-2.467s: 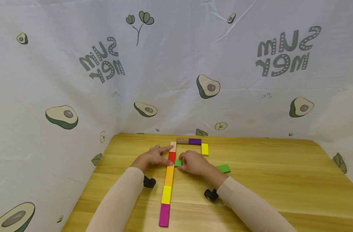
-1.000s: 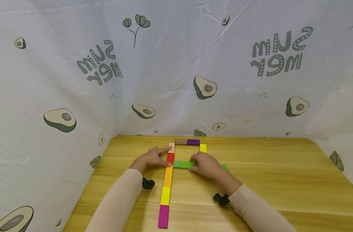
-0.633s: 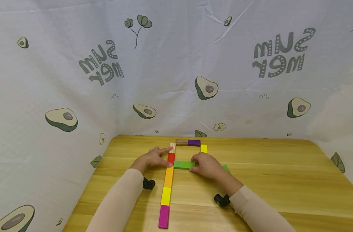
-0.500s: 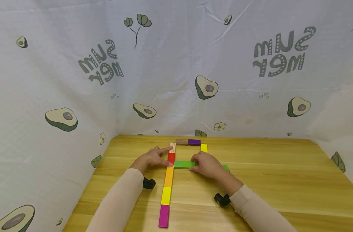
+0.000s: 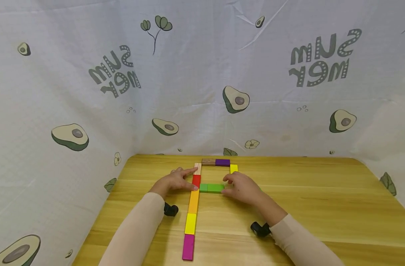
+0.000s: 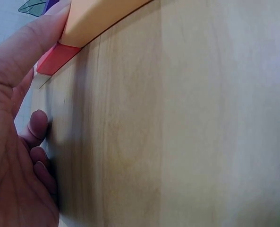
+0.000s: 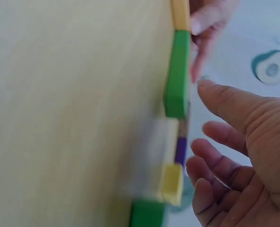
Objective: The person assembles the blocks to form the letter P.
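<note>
My left hand (image 5: 173, 181) reaches from the left onto a line of flat wooden blocks. Its index fingertip touches the pale wood block (image 5: 197, 165); the thumb presses where the red block (image 5: 196, 179) meets the orange block (image 5: 194, 203). From that seam a small green block (image 5: 203, 188) and a longer green block (image 5: 215, 188) run rightward, end to end. At the longer one's right end is my right hand (image 5: 243, 188), its fingers spread with nothing between them. In the right wrist view thumb and fingers stand apart beside the green row (image 7: 178, 75).
Toward me the line continues with a yellow block (image 5: 190, 223) and a magenta block (image 5: 188, 247). At the back lie brown (image 5: 208, 162) and purple (image 5: 222, 162) blocks, then another yellow block (image 5: 234, 168). The right hand mostly hides another green block (image 7: 148, 213).
Earlier my right hand was at the small green block, then gripped the longer green one beside it. Now its fingers have let go and moved slightly right. My left hand has stayed put.
</note>
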Available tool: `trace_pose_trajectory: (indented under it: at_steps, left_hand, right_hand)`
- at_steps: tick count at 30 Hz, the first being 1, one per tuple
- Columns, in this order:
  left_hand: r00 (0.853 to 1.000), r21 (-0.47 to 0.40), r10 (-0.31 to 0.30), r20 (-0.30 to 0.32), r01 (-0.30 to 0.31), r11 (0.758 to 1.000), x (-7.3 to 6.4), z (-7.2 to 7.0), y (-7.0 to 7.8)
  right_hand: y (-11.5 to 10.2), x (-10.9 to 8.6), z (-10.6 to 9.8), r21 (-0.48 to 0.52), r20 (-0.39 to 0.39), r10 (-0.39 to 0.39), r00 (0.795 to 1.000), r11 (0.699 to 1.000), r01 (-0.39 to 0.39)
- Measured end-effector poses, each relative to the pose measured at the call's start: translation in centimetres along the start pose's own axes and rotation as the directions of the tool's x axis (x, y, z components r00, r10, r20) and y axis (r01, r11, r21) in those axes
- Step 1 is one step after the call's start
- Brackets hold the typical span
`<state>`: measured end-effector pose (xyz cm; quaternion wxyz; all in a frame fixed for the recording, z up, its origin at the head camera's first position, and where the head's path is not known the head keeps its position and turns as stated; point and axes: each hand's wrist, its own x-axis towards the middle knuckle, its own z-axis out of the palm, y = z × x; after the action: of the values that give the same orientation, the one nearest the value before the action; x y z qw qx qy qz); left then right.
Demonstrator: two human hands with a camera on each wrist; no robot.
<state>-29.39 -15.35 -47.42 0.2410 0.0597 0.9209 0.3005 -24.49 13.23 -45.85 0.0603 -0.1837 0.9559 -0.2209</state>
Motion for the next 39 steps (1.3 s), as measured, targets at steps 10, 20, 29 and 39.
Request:
trace_pose_trajectory:
  at_steps: [10,20,29,39]
  left_hand:
    - [1.0,-0.013,-0.002,0.005,0.002,1.0,0.0,-0.2,-0.3]
    - [1.0,-0.038,-0.014,0.0,0.014,0.999,-0.1,-0.2,-0.5]
    - [1.0,-0.037,-0.012,0.002,0.012,0.999,-0.1,-0.2,-0.3]
    - [1.0,-0.033,0.0,0.005,0.0,0.999,-0.2,0.0,0.0]
  right_hand:
    - [4.4,-4.7,-3.5,-0.086,-0.02,0.131,0.991,0.987,-0.132]
    - [4.4,-6.1,-2.5,-0.139,-0.01,0.305,0.952,0.943,-0.303]
    - [3.9,-3.8,-0.6,0.094,0.003,0.204,0.979,0.975,-0.203]
    - [2.6,-2.3,0.2,0.095,-0.057,0.234,0.971,0.969,-0.228]
